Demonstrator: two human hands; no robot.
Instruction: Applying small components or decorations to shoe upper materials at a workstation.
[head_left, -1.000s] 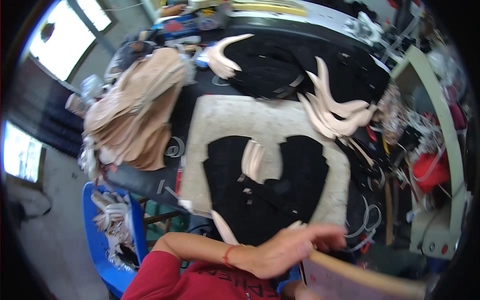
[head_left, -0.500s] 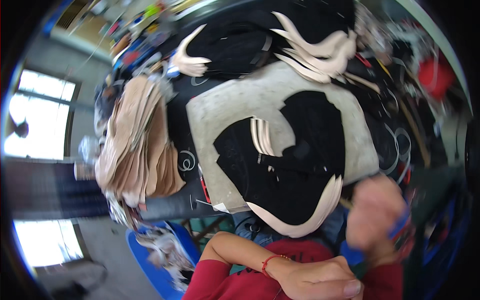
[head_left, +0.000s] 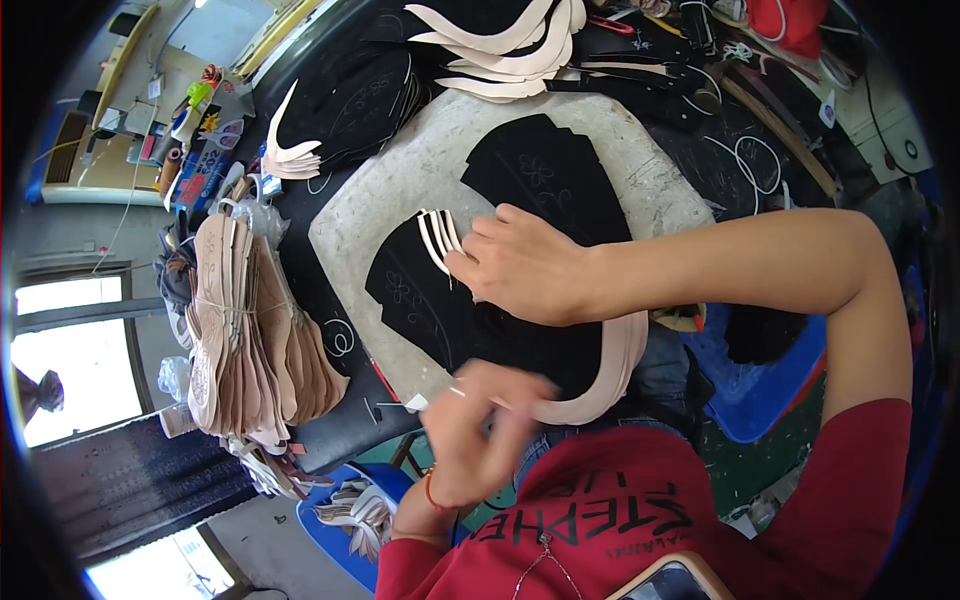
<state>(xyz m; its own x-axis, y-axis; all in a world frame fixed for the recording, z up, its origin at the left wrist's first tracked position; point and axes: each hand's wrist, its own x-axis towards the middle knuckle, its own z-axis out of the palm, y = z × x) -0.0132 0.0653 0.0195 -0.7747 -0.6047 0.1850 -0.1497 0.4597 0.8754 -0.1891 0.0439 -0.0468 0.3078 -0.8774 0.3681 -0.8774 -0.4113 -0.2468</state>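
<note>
A black curved piece (head_left: 415, 300) with faint flower outlines lies on a pale stone-like slab (head_left: 345, 220). Several narrow cream strips (head_left: 436, 236) are fanned side by side on its left part, and stacked cream bands (head_left: 622, 365) curve around its lower right edge. Over the middle of the black piece is my right hand (head_left: 525, 265), fingers curled down beside the lower ends of the narrow strips; whatever is under the fingertips is hidden. Near the slab's front edge my left hand (head_left: 475, 430) is raised, bent and blurred, with a thin pale sliver showing near its fingers.
Tied tan cut pieces (head_left: 225, 330) stand in a bundle at the left. Behind the slab lie more cream curved pieces (head_left: 520, 50) and stacked black pieces (head_left: 355, 110). A blue container (head_left: 330, 520) with scraps stands low left; another blue container (head_left: 745, 400) is low right.
My right hand has moved from right of the slab onto the black piece. My left hand has come up from the lower edge to the slab's front. The view has shifted and turned.
</note>
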